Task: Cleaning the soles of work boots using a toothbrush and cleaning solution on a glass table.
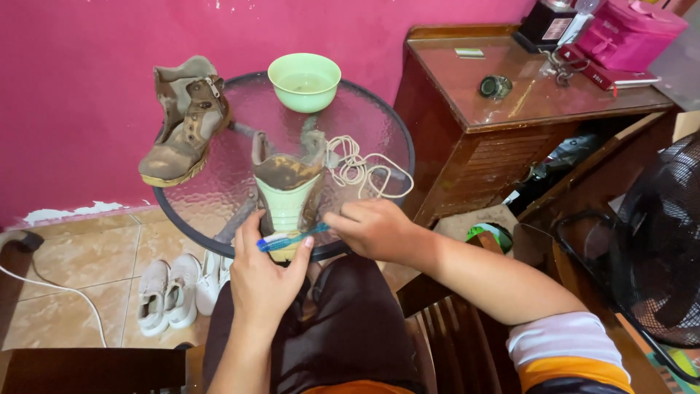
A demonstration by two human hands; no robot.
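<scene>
Muddy brown boot w/ pale green sole [288, 191] upended at near edge of round glass surface [379, 124], left hand [264, 281] grip closed on blue toothbrush [290, 238] against sole, right hand [375, 228] fingers curled beside boot, white lace [361, 169] just behind, green bowl [304, 82] & 2nd boot [186, 120] farther back.

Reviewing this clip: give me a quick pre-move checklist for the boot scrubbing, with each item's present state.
1. Boot steadied by left hand at the heel: ok.
2. Toothbrush in right hand, grip on the handle end: ok.
3. Bristles touching the boot's pale heel: ok.
4. Green bowl within reach on the glass table: ok; whether it holds water: cannot tell.
5. Loose laces lying clear of the brush: ok.
6. Second boot fully on the table: not ok, it overhangs the rim.
</scene>
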